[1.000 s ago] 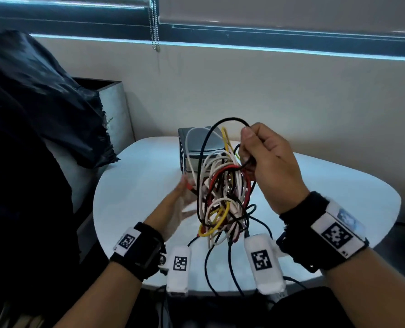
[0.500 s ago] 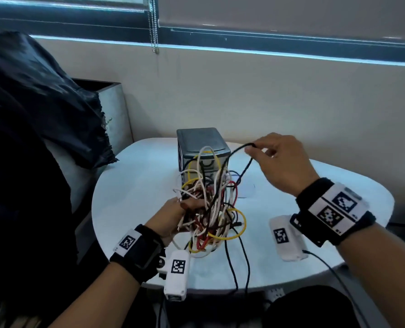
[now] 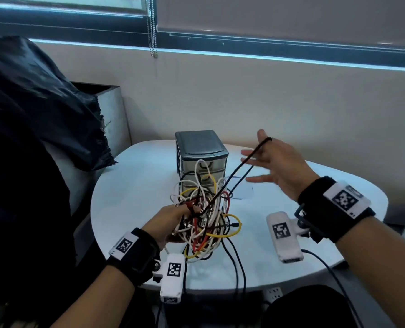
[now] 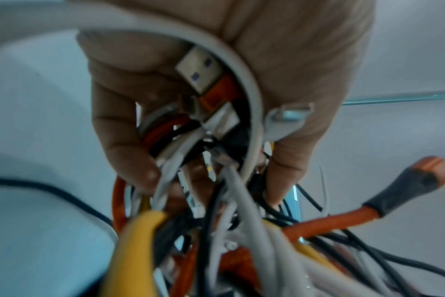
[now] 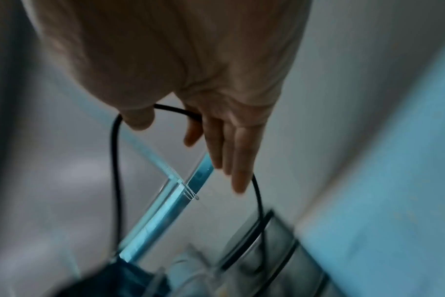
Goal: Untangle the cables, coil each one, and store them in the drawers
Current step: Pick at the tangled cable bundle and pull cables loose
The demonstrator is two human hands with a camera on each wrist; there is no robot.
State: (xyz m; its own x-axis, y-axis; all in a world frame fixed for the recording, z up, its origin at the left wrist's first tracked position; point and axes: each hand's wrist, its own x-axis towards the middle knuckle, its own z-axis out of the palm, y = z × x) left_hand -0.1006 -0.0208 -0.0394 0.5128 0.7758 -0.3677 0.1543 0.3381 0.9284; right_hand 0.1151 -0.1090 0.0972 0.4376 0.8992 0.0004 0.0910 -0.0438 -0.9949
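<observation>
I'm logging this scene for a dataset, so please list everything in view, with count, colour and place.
cable tangle: one bundle of white, red, yellow and black cables, exact count unclear, above the table's near side, in front of the drawers.
black cable: one loop, black, running from the tangle up over the right hand.
drawer unit: one, grey with see-through drawers, on the table's far side.
table: one, white, rounded.
black sheet: one, black, draped at the left.
bin: one, grey, left of the table by the wall.
blind chain: one, metal beads, hanging at the window.
left hand: grips the tangle.
right hand: fingers spread, loop hooked over it.
</observation>
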